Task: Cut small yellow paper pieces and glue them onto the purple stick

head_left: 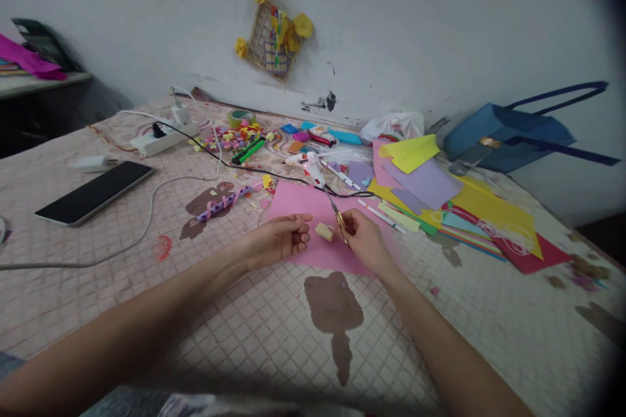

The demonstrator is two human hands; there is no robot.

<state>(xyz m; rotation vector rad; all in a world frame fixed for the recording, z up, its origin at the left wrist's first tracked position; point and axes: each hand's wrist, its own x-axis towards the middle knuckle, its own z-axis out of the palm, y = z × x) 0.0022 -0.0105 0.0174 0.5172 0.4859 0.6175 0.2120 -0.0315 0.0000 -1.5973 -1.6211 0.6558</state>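
A pair of scissors (340, 217) with gold-coloured handles is gripped in my right hand (364, 238), its blades pointing away from me. My left hand (276, 240) hovers over the left side of a pink paper sheet (313, 260); its fingers are loosely curled and apart, with nothing seen in them. Between both hands is a small pale yellow paper piece (323, 231), close to my right fingers. Whether those fingers touch it, I cannot tell. Just beyond the sheet lies a white glue gun (313, 172) with a black cord.
Left are a phone (95, 192), a power strip (163, 138) with cables, and a purple wrapped stick (225, 202). Farther back lie small foam pieces (229, 139) and a green cutter (249, 152). Coloured papers (425, 182) and a blue bag (503, 137) are on the right.
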